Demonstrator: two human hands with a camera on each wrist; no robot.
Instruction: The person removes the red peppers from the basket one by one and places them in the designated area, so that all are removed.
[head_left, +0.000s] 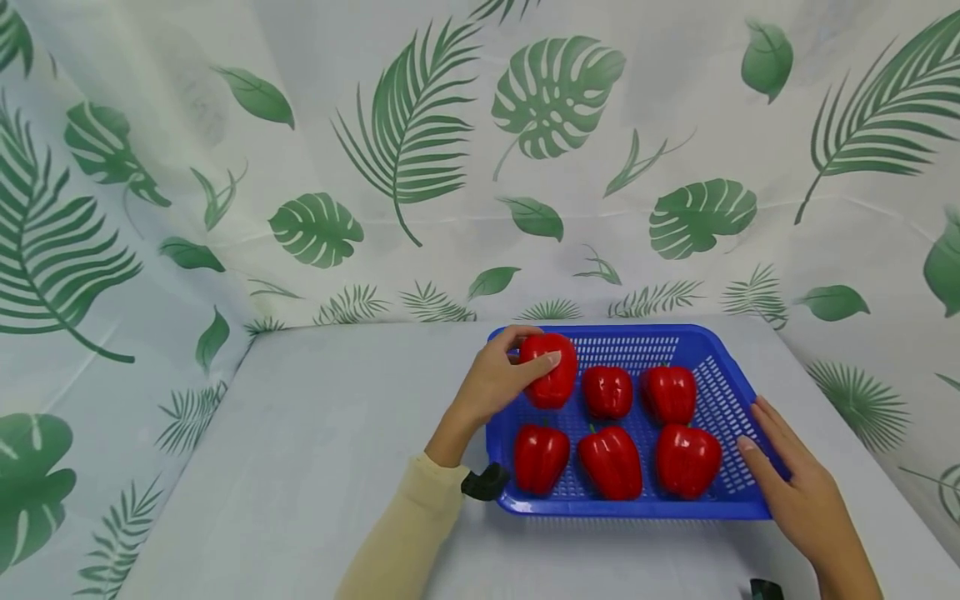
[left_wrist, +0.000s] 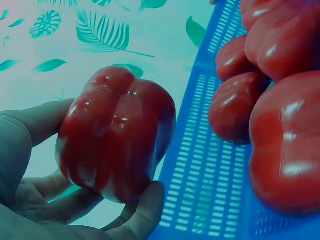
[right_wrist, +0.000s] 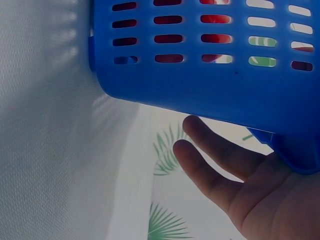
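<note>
In the head view my left hand (head_left: 498, 379) grips a red bell pepper (head_left: 551, 372), thumb on its near face, over the back left corner of a blue plastic basket (head_left: 697, 335). Seen from the left wrist, the fingers curl round this bell pepper (left_wrist: 117, 135) beside the slotted basket wall (left_wrist: 200, 165). Several more red bell peppers (head_left: 611, 462) sit inside the basket in two rows. My right hand (head_left: 798, 479) holds the basket's right rim, thumb over it and fingers outside. From the right wrist, two extended fingers (right_wrist: 210, 155) show beside the basket wall (right_wrist: 200, 90); the thumb is hidden.
The basket stands on a white-covered table (head_left: 322, 433), right of its middle. A white curtain (head_left: 450, 167) with green leaf prints hangs behind the table and along both sides. Black straps (head_left: 486, 482) are at the wrists.
</note>
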